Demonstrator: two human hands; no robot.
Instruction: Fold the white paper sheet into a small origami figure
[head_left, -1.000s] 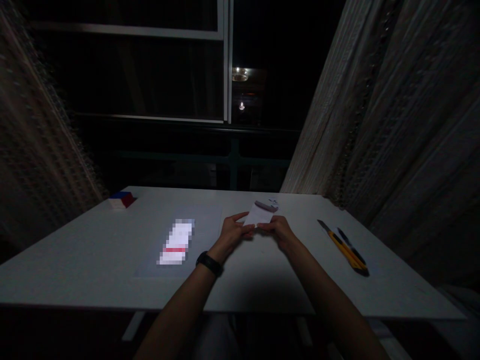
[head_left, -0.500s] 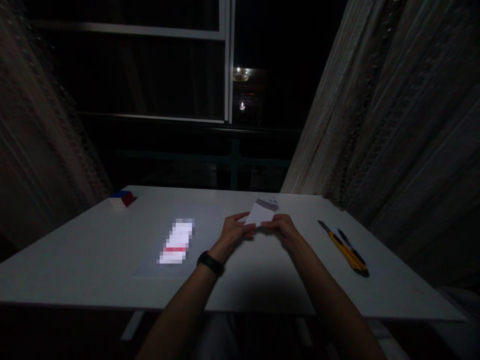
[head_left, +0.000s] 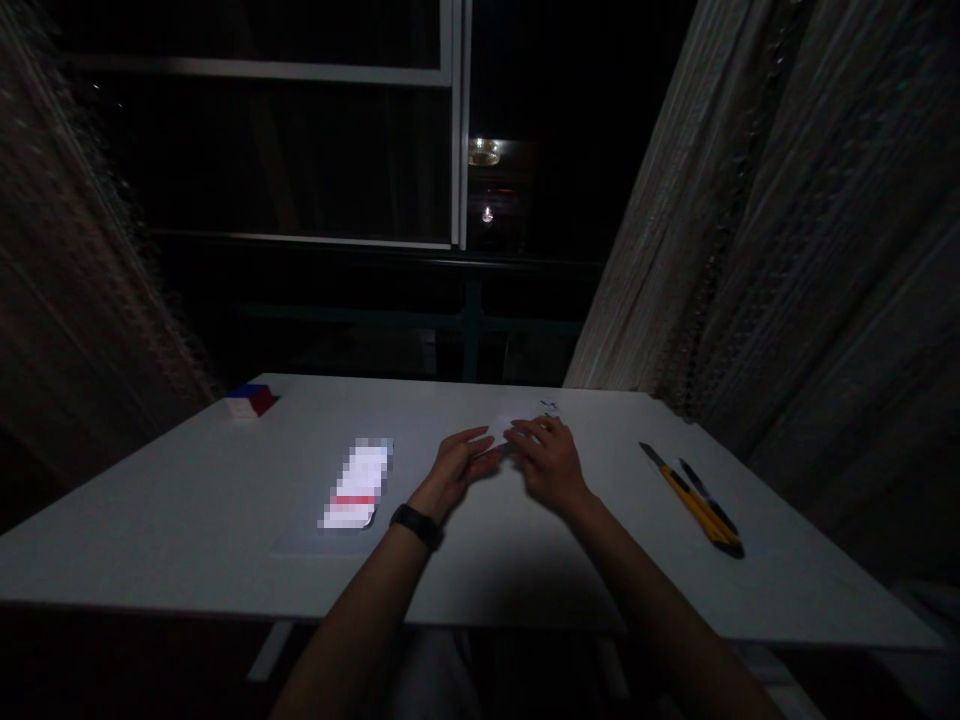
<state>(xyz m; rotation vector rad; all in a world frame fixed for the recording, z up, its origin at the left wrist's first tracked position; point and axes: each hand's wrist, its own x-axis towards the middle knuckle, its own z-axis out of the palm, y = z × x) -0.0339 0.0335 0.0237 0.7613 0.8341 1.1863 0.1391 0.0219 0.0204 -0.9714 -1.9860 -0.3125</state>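
Note:
A small white piece of paper [head_left: 514, 425] is held a little above the middle of the table, mostly covered by my fingers. My left hand [head_left: 456, 472], with a black band on its wrist, grips it from the left, thumb nearest me. From the right, my right hand [head_left: 551, 468] closes over its near part, fingers bent across it. Just beyond lie dark marks on a white scrap [head_left: 550, 405], too dim to make out.
On the white table [head_left: 225, 530], a phone [head_left: 356, 485] with a blurred bright screen rests on a pale sheet [head_left: 300, 540]. A coloured puzzle cube [head_left: 251, 400] sits far left. To the right lie a yellow utility knife [head_left: 694, 505], blade out, and a dark pen [head_left: 709, 497]. Curtains [head_left: 645, 200] hang at both sides.
The paper's grey far strip, seen earlier, no longer shows, and the paper has tipped flatter. My right hand has shifted from pinching the near edge to reaching over the paper.

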